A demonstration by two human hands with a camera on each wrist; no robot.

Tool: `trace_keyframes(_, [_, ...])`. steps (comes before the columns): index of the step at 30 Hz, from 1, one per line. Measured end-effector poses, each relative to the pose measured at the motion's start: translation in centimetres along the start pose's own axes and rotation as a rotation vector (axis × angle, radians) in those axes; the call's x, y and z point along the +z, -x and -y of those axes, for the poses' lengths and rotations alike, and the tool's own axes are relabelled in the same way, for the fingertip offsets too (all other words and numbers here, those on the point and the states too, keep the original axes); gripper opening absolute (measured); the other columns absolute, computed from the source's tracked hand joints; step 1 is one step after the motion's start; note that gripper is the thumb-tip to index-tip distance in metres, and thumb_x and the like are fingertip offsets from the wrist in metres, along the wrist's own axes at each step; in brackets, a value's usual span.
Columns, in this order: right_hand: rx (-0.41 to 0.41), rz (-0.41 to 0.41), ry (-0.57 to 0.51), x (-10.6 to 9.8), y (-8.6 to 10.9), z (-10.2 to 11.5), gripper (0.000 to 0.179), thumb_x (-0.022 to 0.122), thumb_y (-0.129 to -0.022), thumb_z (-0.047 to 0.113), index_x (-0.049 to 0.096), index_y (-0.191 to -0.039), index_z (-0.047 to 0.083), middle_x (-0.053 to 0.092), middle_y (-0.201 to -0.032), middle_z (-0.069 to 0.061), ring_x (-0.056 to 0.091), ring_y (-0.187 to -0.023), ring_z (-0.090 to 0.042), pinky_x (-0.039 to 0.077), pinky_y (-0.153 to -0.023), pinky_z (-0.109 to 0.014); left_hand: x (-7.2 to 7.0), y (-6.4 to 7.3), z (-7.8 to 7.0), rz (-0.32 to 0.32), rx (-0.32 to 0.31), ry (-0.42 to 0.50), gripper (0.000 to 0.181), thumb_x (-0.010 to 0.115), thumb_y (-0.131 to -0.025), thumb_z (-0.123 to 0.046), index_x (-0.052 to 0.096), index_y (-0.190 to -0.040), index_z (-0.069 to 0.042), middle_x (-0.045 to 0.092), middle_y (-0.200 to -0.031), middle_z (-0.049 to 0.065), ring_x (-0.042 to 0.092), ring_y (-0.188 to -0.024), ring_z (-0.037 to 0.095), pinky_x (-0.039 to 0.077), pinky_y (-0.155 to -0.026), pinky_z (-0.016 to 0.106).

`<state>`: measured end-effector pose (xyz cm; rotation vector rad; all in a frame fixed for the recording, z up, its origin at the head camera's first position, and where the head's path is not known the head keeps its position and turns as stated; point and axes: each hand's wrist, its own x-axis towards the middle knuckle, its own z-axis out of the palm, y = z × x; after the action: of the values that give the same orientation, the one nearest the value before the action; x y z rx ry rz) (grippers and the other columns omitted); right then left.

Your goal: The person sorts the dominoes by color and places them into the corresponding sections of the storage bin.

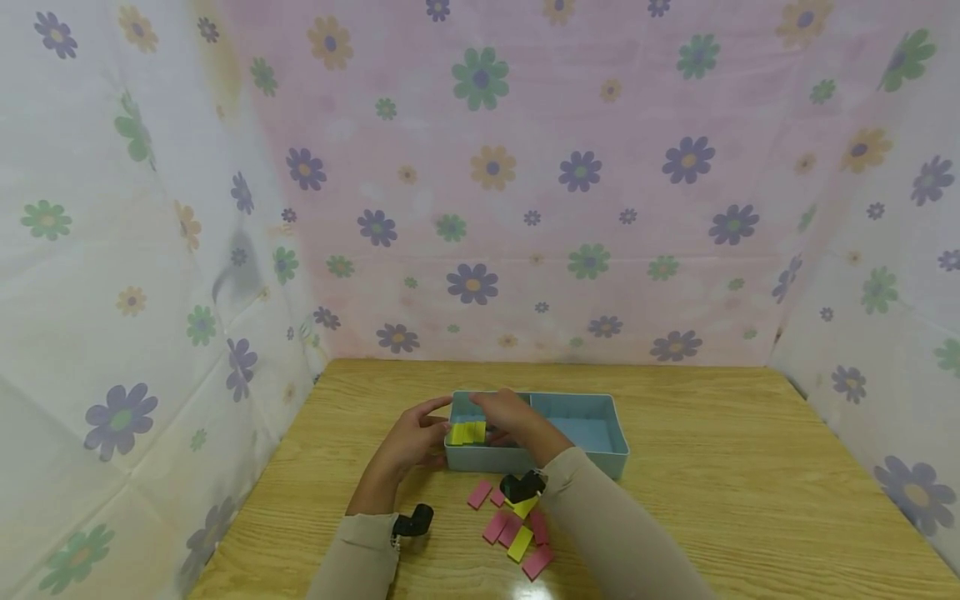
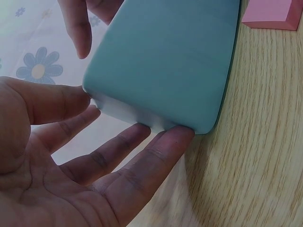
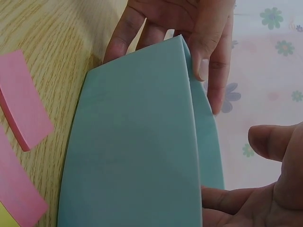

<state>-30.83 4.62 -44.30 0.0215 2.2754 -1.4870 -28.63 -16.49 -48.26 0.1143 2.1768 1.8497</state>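
Yellow blocks (image 1: 468, 432) sit in a row at the 9 o'clock end of a blue box (image 1: 612, 462), near 6 o'clock. The left hand (image 1: 408, 437) touches that end, fingers spread; the right hand (image 1: 517, 417) reaches inside, grip hidden. Gentle bracing should help.

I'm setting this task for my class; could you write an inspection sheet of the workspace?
Surface: wood-grain table.
Job's things: blue-green divided box, yellow blocks in its left compartment; loose pink blocks and loose yellow blocks in front.
Clutter: nothing seen.
Hands: left hand touches the box's left end; right hand reaches into the left compartment, fingertips hidden.
Cables: nothing seen.
Surroundings: flower-patterned backdrop behind and on both sides.
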Motion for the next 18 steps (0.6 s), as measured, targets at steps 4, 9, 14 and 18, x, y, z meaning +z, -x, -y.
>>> trace_keyframes(4, [0.001, -0.013, 0.008, -0.1, 0.0, 0.0, 0.081, 0.057, -0.104, 0.049, 0.030, -0.159, -0.003, 0.057, -0.139, -0.025, 0.071, -0.100, -0.039, 0.062, -0.083, -0.048, 0.0, -0.1, 0.1, -0.001, 0.003, 0.002, 0.054, 0.058, -0.106, -0.012, 0.045, -0.158, -0.019, 0.055, -0.142, 0.027, 0.067, -0.114, 0.036, 0.063, -0.079, 0.053])
trace_keyframes(9, [-0.033, -0.032, 0.028, -0.7, 0.5, 0.3, 0.077, 0.058, -0.104, 0.048, 0.037, -0.155, -0.005, 0.050, -0.148, -0.025, 0.070, -0.103, -0.041, 0.062, -0.085, -0.049, 0.1, -0.1, 0.1, -0.009, 0.003, 0.000, 0.054, 0.057, -0.106, -0.012, 0.045, -0.158, -0.021, 0.055, -0.143, 0.027, 0.068, -0.114, 0.036, 0.063, -0.079, 0.053])
trace_keyframes(14, [-0.090, -0.045, 0.078, -1.6, 1.5, 0.7, 0.069, 0.058, -0.103, 0.050, 0.050, -0.147, -0.003, 0.056, -0.144, -0.021, 0.070, -0.106, -0.040, 0.062, -0.086, -0.048, 0.1, 0.0, 0.0, -0.018, 0.006, -0.008, 0.053, 0.057, -0.106, -0.012, 0.045, -0.158, -0.021, 0.056, -0.141, 0.026, 0.067, -0.116, 0.036, 0.063, -0.079, 0.053])
trace_keyframes(18, [-0.144, -0.050, 0.085, -2.5, 2.4, 0.4, 0.064, 0.059, -0.103, 0.049, 0.055, -0.144, 0.000, 0.059, -0.142, -0.020, 0.070, -0.108, -0.039, 0.062, -0.087, -0.047, 0.2, -0.1, 0.1, -0.027, 0.002, -0.014, 0.054, 0.058, -0.106, -0.012, 0.046, -0.158, -0.021, 0.056, -0.142, 0.026, 0.066, -0.117, 0.037, 0.063, -0.078, 0.052])
